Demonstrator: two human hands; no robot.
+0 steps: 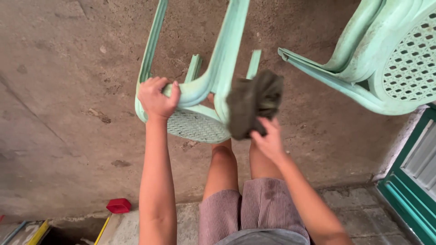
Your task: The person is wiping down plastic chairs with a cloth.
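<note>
A pale green plastic chair [205, 86] is tipped over in front of me, its legs pointing away and its perforated seat facing down toward my knees. My left hand [156, 97] grips the chair's curved frame at the left. My right hand [269, 139] holds a dark grey-green rag [254, 102] pressed against one of the chair's legs near the seat.
More pale green plastic chairs [386, 59] with lattice panels fill the upper right. A green-framed door [415, 181] is at the lower right. A small red object [119, 205] lies on the concrete floor at the lower left, near yellow-edged items [38, 231].
</note>
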